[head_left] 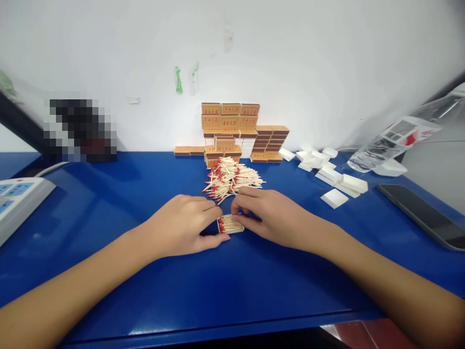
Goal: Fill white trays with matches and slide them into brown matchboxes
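Note:
A small white matchbox tray [238, 230] lies on the blue table, filled with red-tipped matches [228, 224] side by side. My left hand [187, 223] grips the tray's left end, thumb at the near side and fingers at the far side. Over the tray's right part is my right hand [269, 213], its fingers bent and pinched at the matches; whatever is between the fingertips is hidden. Just beyond both hands rises a loose heap of matches [232, 179], heads mostly to the left.
Orange matchboxes [230, 122] are stacked against the wall behind the heap. Empty white trays [334, 198] lie scattered at right, near a plastic bottle [395, 140] and a phone [421, 211]. A white power strip [27, 203] sits at far left. The blue table [218, 291] has a front edge close to me.

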Demonstrator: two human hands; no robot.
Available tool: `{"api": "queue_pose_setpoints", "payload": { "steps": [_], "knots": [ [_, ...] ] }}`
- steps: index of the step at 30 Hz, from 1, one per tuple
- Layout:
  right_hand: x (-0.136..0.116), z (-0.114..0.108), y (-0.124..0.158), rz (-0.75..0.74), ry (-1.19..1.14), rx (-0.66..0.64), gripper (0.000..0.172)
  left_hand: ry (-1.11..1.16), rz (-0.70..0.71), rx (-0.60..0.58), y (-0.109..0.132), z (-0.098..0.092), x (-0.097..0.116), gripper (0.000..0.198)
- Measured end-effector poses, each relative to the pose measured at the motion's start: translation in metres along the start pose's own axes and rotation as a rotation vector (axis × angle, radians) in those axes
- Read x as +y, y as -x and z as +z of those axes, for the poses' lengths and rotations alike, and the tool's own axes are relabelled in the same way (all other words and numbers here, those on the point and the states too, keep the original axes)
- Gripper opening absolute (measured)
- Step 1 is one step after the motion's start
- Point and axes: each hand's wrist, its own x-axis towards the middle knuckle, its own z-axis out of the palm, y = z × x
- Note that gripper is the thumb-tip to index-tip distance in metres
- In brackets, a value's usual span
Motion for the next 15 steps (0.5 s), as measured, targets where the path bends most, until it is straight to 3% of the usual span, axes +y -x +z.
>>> {"api": "queue_pose_setpoints", "payload": {
  "steps": [15],
  "knots": [
    [0.004, -0.013, 0.003, 0.077, 0.088, -0.091, 0.014, 0.003, -0.023, -0.008, 0.001, 0.001, 0.000, 0.032]
  ]
}}
